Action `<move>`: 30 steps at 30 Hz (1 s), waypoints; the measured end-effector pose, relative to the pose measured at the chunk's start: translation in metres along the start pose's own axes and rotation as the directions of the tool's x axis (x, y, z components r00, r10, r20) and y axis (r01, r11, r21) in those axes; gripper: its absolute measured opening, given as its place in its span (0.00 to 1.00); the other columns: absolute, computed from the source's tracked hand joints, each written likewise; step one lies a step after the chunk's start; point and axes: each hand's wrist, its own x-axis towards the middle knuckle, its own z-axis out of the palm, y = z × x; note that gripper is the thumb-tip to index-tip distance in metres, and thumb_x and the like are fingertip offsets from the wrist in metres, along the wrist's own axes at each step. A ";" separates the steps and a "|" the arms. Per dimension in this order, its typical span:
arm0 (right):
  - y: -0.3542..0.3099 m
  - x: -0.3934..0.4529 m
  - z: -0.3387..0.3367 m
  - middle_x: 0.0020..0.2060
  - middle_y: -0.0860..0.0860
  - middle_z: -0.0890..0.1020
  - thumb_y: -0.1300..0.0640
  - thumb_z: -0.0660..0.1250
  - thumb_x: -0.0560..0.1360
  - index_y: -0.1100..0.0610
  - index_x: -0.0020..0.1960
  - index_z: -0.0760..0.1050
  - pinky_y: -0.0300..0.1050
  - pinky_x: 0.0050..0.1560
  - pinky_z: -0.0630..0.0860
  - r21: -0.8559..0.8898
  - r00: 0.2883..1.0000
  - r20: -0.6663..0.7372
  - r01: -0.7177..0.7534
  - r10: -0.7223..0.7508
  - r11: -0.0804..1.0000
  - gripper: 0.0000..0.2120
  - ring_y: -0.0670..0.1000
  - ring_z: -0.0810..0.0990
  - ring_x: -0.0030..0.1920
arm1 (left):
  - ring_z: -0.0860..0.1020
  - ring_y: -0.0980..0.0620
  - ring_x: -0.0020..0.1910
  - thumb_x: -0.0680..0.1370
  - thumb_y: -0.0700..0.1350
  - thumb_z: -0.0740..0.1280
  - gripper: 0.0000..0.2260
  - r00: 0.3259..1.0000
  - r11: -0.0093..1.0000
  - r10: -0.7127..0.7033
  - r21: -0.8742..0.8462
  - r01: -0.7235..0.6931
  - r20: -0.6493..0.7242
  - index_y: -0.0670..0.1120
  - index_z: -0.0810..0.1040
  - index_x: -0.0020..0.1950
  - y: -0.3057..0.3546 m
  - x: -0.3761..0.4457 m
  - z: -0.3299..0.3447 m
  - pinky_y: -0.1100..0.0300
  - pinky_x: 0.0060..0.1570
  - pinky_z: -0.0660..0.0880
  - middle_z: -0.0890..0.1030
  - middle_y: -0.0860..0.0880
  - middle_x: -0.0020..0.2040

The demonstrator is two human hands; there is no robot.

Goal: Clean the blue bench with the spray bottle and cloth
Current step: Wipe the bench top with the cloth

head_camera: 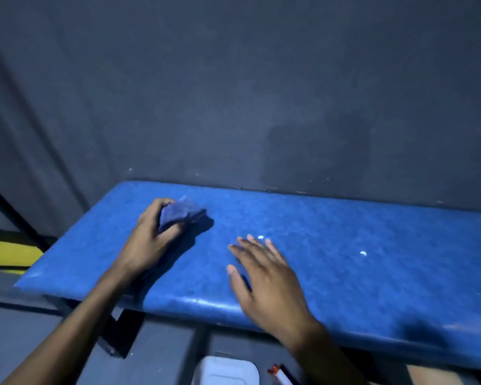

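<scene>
The blue padded bench (345, 245) runs from left to right against a dark wall. My left hand (150, 237) grips a bunched blue cloth (182, 213) and presses it on the bench's left part. My right hand (264, 276) hovers flat over the middle of the seat, fingers spread, holding nothing. A red and white nozzle (279, 375), perhaps the spray bottle's, shows at the bottom edge below the bench; the rest of it is cut off.
A white plastic container (225, 372) sits on the floor under the bench's front edge. A dark metal bench leg (120, 334) stands below the left part. A yellow stripe (9, 252) marks the floor at far left. Small white specks (363, 253) lie on the seat.
</scene>
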 end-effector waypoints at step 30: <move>0.094 -0.049 0.000 0.72 0.56 0.74 0.43 0.63 0.78 0.62 0.72 0.72 0.55 0.74 0.66 -0.145 0.951 -0.266 -0.200 0.156 0.969 0.30 0.53 0.70 0.74 | 0.75 0.51 0.68 0.78 0.54 0.70 0.18 0.796 0.904 0.298 0.113 -0.413 0.527 0.57 0.77 0.67 0.039 0.031 0.114 0.53 0.69 0.70 0.77 0.54 0.65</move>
